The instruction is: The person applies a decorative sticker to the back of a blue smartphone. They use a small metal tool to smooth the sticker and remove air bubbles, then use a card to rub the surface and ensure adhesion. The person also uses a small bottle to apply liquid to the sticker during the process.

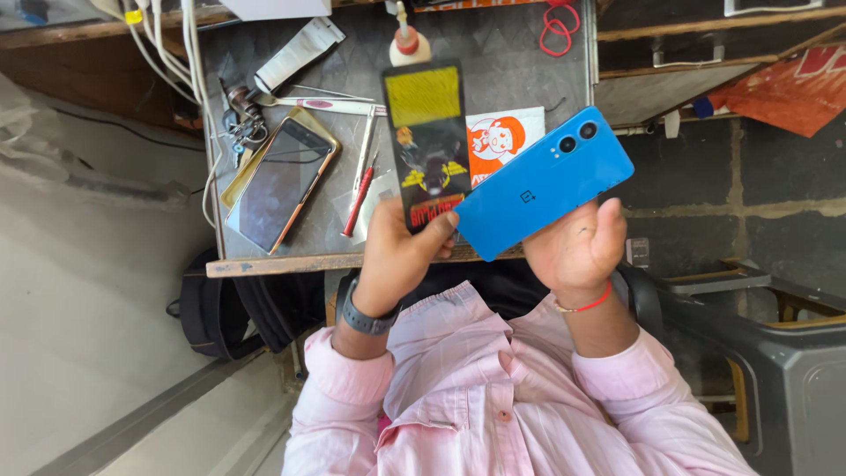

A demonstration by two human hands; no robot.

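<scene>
We see the left hand (pixel 397 256) gripping a dark printed card (pixel 427 141) with its fingers closed. The right hand (pixel 577 247) grips a blue phone (pixel 542 185), camera side up, above the bench (pixel 493 53).

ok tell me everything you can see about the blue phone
The blue phone is a slim slab with a smooth, matte-looking back turned to the camera. Two round camera lenses sit near its upper corner and a small logo at mid-back. It is tilted diagonally above the table edge, held from below by the right hand. Its lower end meets the dark printed card.
</scene>
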